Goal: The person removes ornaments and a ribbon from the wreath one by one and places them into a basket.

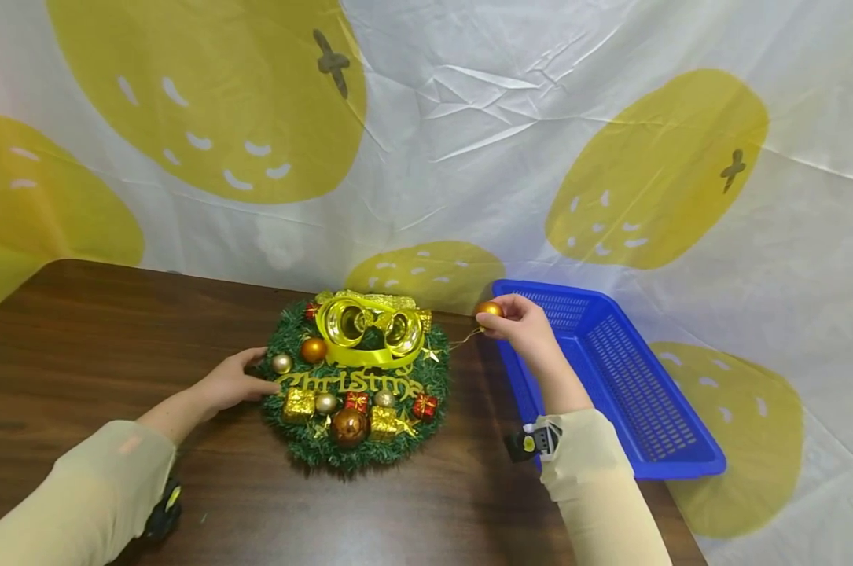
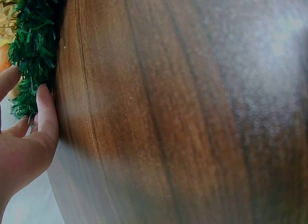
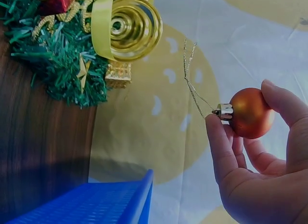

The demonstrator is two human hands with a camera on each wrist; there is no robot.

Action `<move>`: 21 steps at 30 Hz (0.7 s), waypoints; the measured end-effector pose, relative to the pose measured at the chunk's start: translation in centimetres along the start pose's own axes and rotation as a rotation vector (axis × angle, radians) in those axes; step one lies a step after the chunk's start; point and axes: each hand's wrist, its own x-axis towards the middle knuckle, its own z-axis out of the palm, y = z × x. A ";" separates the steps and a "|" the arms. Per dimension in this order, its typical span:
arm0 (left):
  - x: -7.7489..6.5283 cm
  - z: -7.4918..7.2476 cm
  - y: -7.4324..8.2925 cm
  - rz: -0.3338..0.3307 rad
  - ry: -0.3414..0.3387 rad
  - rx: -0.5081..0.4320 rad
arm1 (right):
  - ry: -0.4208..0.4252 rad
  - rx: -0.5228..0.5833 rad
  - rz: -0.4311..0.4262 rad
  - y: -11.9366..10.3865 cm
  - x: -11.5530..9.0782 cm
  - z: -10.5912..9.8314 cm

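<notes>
The bench (image 1: 108, 338) carries everything, and at the wreath's left side the left hand (image 1: 231, 381) grips the rim, its fingers and thumb to either side of the greenery. The green wreath (image 1: 313, 448) lies near the back edge of the bench; it is round, with no marked long axis, and its gold lettering (image 1: 348, 384) runs left to right, reading upright from the front edge. Above the lettering, toward the back edge, a pair of gold bells (image 1: 344, 324) turn their mouths frontward. To the right, clear of the wreath, the right hand (image 1: 528, 330) pinches an orange bauble (image 3: 251, 113) aloft by its fingertips; the bauble's silver cap (image 3: 225, 111) points leftward and toward the front edge, its axis tilted, with a gold cord (image 3: 186, 78) trailing toward the wreath. Rightmost, the blue basket (image 1: 638, 385) lies along the bench's right edge, its long axis slanting from the back edge toward the front right.
</notes>
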 end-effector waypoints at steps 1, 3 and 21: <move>0.0 0.0 0.0 -0.001 0.003 0.000 | 0.000 -0.001 0.002 0.0 0.0 -0.2; -0.1 0.0 0.1 -0.003 0.004 -0.001 | 0.002 -0.004 0.005 -0.1 0.0 -0.5; -0.2 0.0 0.1 0.003 0.002 -0.007 | 0.034 -0.001 -0.033 0.0 0.1 -4.2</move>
